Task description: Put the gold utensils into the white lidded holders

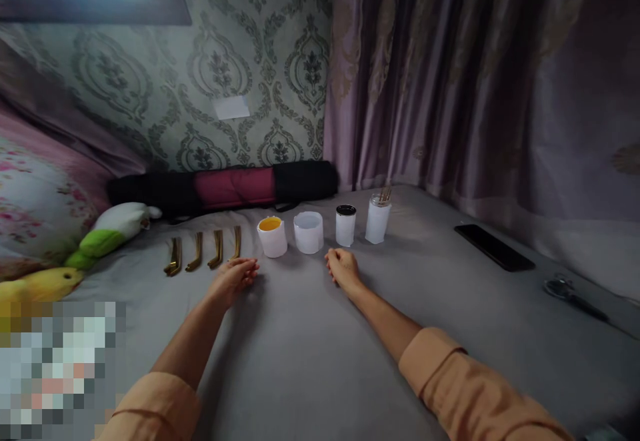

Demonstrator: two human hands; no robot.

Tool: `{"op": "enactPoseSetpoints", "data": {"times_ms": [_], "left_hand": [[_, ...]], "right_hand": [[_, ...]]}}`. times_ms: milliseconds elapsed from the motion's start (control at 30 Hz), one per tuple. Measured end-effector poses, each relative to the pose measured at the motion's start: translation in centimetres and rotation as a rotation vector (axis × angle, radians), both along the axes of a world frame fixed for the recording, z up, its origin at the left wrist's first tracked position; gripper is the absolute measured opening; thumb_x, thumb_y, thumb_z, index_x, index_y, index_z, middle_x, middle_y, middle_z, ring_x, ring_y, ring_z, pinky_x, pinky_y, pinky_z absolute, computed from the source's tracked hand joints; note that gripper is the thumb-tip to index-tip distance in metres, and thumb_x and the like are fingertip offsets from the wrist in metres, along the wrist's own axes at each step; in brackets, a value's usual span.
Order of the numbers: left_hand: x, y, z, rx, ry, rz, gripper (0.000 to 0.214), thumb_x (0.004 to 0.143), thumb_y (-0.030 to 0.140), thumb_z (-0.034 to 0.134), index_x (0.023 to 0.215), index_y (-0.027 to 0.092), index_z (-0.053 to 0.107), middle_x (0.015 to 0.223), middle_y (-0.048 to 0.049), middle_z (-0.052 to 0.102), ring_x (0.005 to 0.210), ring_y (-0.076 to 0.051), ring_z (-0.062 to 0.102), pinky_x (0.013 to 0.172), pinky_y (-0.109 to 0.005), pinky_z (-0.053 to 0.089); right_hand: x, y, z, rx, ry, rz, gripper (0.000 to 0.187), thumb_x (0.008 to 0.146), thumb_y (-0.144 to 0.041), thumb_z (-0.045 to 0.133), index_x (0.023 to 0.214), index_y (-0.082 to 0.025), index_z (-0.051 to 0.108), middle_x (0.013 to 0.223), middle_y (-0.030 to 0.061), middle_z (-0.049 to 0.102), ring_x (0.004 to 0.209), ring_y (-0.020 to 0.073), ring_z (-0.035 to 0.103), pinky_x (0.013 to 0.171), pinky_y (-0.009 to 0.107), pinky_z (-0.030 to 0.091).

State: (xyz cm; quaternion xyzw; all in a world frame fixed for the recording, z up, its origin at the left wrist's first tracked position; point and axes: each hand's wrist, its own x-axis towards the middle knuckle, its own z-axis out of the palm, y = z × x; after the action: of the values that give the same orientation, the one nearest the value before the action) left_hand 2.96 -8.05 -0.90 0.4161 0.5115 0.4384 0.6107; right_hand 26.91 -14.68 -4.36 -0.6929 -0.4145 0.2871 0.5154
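Note:
Both of my hands rest on a grey bed sheet [300,348]. My left hand [234,280] lies with fingers loosely curled, holding nothing, just in front of a row of several gold bent tools [203,252]. My right hand [343,267] lies palm down with fingers curled under, and nothing shows in it. Beyond the hands stands a row of containers: a white cup with a yellow rim [273,236], a wide white cup [309,231], a white jar with a black lid [345,224], and a clear jar holding sticks [378,218].
A black and magenta rolled bag [225,188] lies along the wall behind the containers. A black phone [494,246] and dark scissors [575,298] lie at the right. Plush toys [113,231] and a floral pillow [35,208] sit at the left. Curtains hang at the right.

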Motion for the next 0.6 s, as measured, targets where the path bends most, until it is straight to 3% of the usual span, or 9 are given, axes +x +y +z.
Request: {"op": "enactPoseSetpoints", "data": {"times_ms": [333,600], "left_hand": [[-1.6,2.5,0.4,0.215,0.53,0.08,0.008,0.061,0.017,0.06,0.068,0.012,0.057,0.056,-0.0028,0.058,0.045,-0.01,0.051,0.04,-0.019,0.037],[-2.5,4.5,1.2,0.377,1.251,0.016,0.025,0.068,0.03,0.053,0.082,0.013,0.065,0.081,-0.0096,0.065,0.082,-0.024,0.059,0.064,-0.026,0.042]], "right_hand": [[0.2,0.3,-0.4,-0.013,-0.043,0.001,0.033,0.08,-0.039,0.034,0.075,-0.017,0.058,0.055,-0.0006,0.052,0.037,0.007,0.045,0.03,0.016,0.029],[0.0,0.0,0.1,-0.016,-0.061,0.006,0.035,0.08,-0.038,0.033,0.076,-0.015,0.058,0.055,-0.0001,0.053,0.037,0.0072,0.045,0.03,0.016,0.03]]}}
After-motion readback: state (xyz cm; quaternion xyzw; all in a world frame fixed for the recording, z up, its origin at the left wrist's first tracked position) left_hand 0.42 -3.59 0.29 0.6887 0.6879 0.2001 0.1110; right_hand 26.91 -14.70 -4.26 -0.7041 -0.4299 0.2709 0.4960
